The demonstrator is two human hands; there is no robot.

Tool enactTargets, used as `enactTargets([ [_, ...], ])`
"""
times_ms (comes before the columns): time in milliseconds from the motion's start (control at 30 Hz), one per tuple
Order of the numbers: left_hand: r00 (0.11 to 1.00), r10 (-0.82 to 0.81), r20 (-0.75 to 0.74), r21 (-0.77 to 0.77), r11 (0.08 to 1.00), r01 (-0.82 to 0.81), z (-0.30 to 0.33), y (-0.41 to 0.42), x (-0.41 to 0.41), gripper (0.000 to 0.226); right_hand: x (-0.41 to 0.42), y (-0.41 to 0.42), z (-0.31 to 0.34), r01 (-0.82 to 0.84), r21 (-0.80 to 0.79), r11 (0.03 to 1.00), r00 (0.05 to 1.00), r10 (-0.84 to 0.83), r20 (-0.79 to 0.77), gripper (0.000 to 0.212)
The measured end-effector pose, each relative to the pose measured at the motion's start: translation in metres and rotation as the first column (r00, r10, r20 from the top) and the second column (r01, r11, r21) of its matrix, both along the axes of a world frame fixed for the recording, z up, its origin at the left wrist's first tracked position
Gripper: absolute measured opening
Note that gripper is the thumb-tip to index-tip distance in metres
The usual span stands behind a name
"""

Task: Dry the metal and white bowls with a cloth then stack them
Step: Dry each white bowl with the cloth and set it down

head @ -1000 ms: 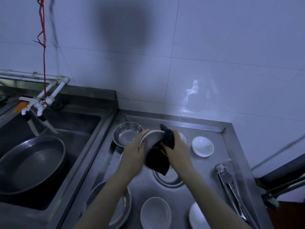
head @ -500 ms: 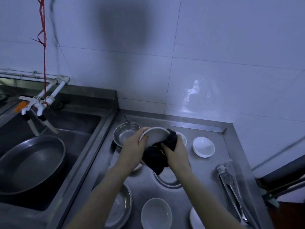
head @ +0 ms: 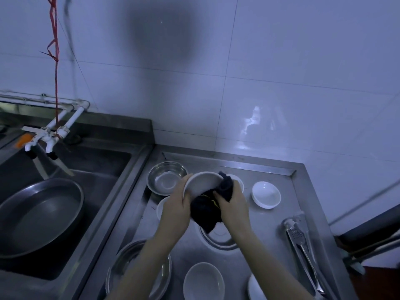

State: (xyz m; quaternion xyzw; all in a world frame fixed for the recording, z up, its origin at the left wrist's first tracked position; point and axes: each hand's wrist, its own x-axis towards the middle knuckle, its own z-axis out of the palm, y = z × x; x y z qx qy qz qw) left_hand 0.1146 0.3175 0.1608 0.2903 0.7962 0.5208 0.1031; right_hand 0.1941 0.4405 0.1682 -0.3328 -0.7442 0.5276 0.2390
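Note:
My left hand [head: 175, 210] holds a white bowl [head: 202, 182] tilted on its edge above the steel counter [head: 275, 230]. My right hand [head: 232, 204] presses a dark cloth [head: 207, 210] against the bowl's lower side. Behind the held bowl stands a metal bowl [head: 166, 180]. More white bowls sit around: one at the right [head: 266, 194], one at the front [head: 203, 281], one at the bottom edge [head: 255, 289], and one partly hidden under my left hand [head: 161, 207]. A wide metal bowl [head: 121, 263] lies under my left forearm.
A sink on the left holds a large metal pan [head: 41, 215] under two white taps [head: 43, 141]. Metal tongs [head: 303, 245] lie along the counter's right side. A round drain recess [head: 220, 239] sits in the counter below the cloth. A tiled wall stands behind.
The bowl has been turned in my hands and the cloth has shifted over its lower side. Both hands stay above the middle of the counter.

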Motion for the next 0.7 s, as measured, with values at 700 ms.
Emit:
enactTargets([
  [700, 0.959, -0.114, -0.260, -0.334, 0.942, 0.022, 0.031, 0.005, -0.015, 0.055, -0.007, 0.005, 0.019, -0.127, 0.495, 0.860, 0.991, 0.094, 0.092, 0.037],
])
